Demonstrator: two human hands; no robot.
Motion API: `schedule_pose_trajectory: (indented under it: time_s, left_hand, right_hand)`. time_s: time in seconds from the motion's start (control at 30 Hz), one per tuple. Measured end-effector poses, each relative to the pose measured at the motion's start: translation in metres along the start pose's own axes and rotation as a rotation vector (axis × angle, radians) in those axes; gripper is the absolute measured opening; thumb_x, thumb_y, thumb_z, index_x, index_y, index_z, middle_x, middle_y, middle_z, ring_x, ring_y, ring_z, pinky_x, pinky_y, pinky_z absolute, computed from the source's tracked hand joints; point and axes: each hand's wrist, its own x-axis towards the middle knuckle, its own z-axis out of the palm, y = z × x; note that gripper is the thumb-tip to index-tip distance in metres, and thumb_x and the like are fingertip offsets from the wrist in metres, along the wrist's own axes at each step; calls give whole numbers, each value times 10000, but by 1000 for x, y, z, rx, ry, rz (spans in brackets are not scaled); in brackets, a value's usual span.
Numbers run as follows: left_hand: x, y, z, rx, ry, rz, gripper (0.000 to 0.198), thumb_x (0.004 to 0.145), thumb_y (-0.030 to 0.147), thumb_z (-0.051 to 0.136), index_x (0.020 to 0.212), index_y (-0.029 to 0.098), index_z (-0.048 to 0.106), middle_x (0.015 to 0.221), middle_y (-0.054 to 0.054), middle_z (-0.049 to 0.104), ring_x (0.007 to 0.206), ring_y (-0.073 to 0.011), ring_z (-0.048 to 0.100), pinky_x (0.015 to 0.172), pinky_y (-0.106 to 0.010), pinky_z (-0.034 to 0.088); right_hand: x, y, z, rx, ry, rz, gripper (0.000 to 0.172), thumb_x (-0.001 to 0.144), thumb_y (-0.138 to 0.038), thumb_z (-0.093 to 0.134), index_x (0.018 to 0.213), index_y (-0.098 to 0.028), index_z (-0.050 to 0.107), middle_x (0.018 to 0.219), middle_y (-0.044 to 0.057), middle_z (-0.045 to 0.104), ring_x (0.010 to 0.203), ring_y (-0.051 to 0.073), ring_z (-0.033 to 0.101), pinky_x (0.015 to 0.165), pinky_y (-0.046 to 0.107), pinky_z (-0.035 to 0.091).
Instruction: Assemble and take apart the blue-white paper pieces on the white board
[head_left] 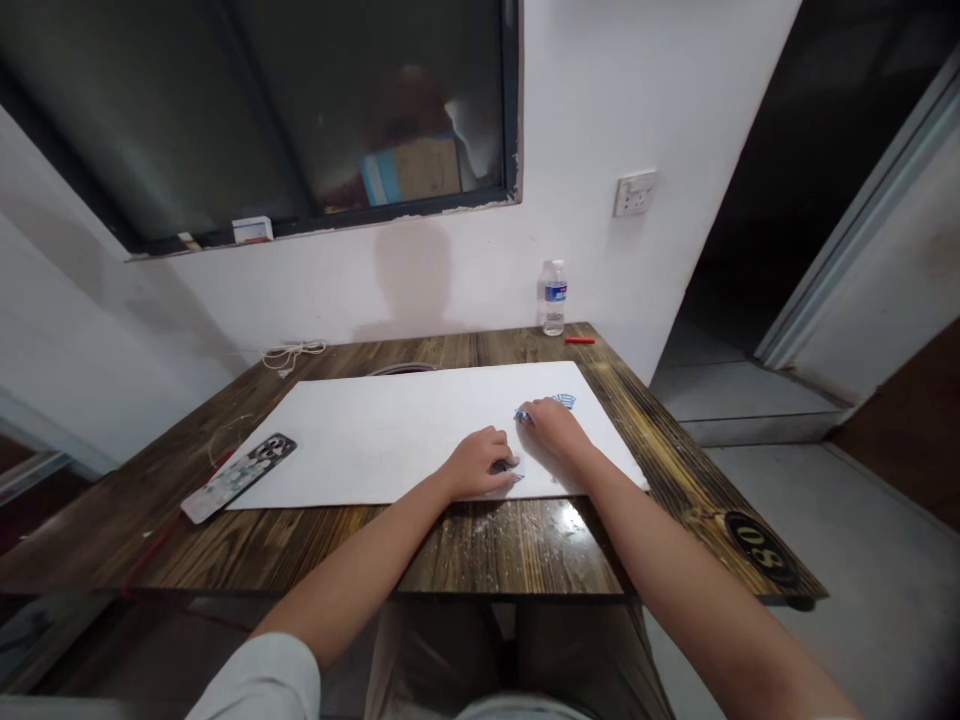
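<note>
Yellow digits 8 and 0 (759, 546) on a black disc (763, 550) on the table (517, 555), the bottle (554, 312) label (556, 292) illegible

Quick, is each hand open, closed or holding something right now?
Left hand: loosely curled over the white surface; whether it holds anything cannot be told.
Right hand: curled at a small blue piece; whether it grips it cannot be told.
</note>
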Motion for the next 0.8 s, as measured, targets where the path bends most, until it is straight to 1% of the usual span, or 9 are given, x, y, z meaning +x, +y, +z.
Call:
schedule_pose_trajectory:
  time_s: [0.07, 0.13, 0.23, 0.33, 0.43, 0.53, 0.63, 0.7, 0.8]
  left_hand:
    - [0, 0, -1, -46, 10, -7, 221, 854, 379, 577, 843, 198, 701, 850, -65, 623, 853, -208, 545, 771, -327, 425]
    - [2, 0, 0, -53, 21, -37, 253, 892, 352, 524, 797, 198, 701, 821, -63, 619, 840, -198, 548, 785, -323, 424]
    - [4, -1, 3, -30, 26, -58, 303, 917, 341, 485, 751, 195, 693, 798, -66, 614, 833, -194, 551, 793, -322, 423]
    - [3, -1, 4, -18, 21, -43, 294, 919, 338, 481, 782, 195, 698, 821, -68, 628, 846, -194, 558, 795, -319, 426]
    - [2, -2, 4, -7, 27, -45, 277, 916, 317, 480, 803, 195, 702, 837, -69, 650, 856, -195, 567, 799, -318, 430]
    - [2, -2, 4, -21, 76, -102, 233, 898, 284, 504, 807, 197, 700, 848, -65, 677, 873, -203, 579, 811, -325, 438]
    - [1, -5, 2, -46, 233, -317, 215, 886, 269, 507, 819, 200, 699, 870, -60, 693, 880, -204, 592, 821, -330, 451]
    - [-1, -9, 0, -98, 355, -471, 237, 894, 277, 481, 834, 199, 697, 894, -55, 698, 869, -195, 604, 799, -319, 469]
    - [-3, -19, 1, -271, 468, -606, 255, 897, 298, 456, 854, 198, 687, 907, -40, 704, 816, -171, 629, 710, -281, 502]
  right_hand:
    - [0, 0, 1, 24, 28, 40, 292, 903, -158, 456, 1104, -142, 668, 1020, 132, 706, 958, 240, 610, 805, 297, 391]
    - [0, 2, 3, 73, 66, 109, 320, 914, -166, 437, 1154, -154, 648, 1050, 124, 710, 965, 231, 622, 813, 289, 401]
    - [0, 6, 4, 162, 127, 200, 387, 909, -153, 434, 1269, -164, 575, 1054, 111, 719, 935, 213, 641, 810, 276, 415]
    - [0, 9, 7, 252, 195, 220, 441, 884, -132, 449, 1315, -173, 529, 990, 88, 732, 872, 203, 652, 783, 273, 430]
    - [1, 10, 11, 360, 262, 206, 417, 853, -134, 480, 1258, -177, 571, 935, 65, 740, 821, 194, 656, 774, 277, 445]
    - [0, 8, 11, 499, 284, 147, 298, 809, -150, 533, 1071, -177, 671, 928, 59, 743, 822, 190, 663, 788, 286, 462]
    - [-2, 5, 3, 634, 236, 30, 198, 777, -168, 559, 897, -190, 715, 903, 48, 744, 851, 192, 664, 775, 287, 479]
    - [-4, 1, -5, 680, 185, -84, 183, 770, -179, 571, 864, -200, 727, 903, 46, 742, 878, 196, 660, 769, 292, 487]
    - [-8, -4, -16, 685, 83, -291, 152, 749, -165, 610, 813, -208, 742, 920, 50, 734, 924, 194, 640, 850, 317, 476]
